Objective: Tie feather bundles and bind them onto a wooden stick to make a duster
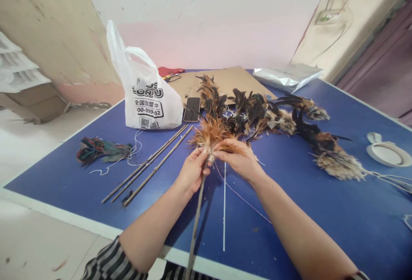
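Observation:
Near the middle of the blue table, my left hand [192,170] is closed around the upper end of a thin bamboo stick [198,215], where a tuft of orange-brown feathers [210,132] fans out. The stick slants down toward my body. My right hand [236,157] pinches a brown feather [230,147] against the right side of the tuft. A thin pink thread [240,196] trails from below the tuft toward my right forearm. What my fingertips press at the feather bases is partly hidden.
Several bamboo sticks [156,170] lie left, by a dark feather bundle [103,151] with white string. Behind stand a white plastic bag [152,99], a phone [192,109] and cardboard [225,83]. Black-brown feather bundles [334,153] and a tape roll [388,153] lie right.

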{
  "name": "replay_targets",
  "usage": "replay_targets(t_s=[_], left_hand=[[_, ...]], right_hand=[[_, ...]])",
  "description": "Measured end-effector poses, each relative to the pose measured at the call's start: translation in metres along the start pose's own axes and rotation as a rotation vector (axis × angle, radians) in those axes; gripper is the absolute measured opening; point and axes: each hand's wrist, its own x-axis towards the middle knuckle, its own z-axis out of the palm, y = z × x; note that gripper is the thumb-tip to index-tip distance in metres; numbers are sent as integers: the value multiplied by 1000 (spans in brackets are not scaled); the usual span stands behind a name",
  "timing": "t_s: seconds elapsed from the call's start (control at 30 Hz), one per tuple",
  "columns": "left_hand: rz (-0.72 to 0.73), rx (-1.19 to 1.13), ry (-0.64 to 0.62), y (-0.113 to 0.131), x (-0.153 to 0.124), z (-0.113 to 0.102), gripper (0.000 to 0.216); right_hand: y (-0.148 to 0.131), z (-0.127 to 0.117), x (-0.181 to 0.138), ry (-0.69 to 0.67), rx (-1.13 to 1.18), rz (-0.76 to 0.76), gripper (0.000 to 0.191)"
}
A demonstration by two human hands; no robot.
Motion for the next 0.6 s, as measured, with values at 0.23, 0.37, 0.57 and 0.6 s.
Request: replay_targets(t_s=[0.23,0.37,0.57,0.6], left_hand=[[3,99,28,-2,-2,5,29],[-11,28,-27,-3,0,2,27],[-127,-227,-132,1,5,-6,22],[-140,-264,-142,2,5,-6,20]], right_hand=[[10,4,4,46,-36,-47,14],[20,8,7,117,18,-82,25],[20,13,4,221,127,66,39],[18,12,3,253,139,111,38]])
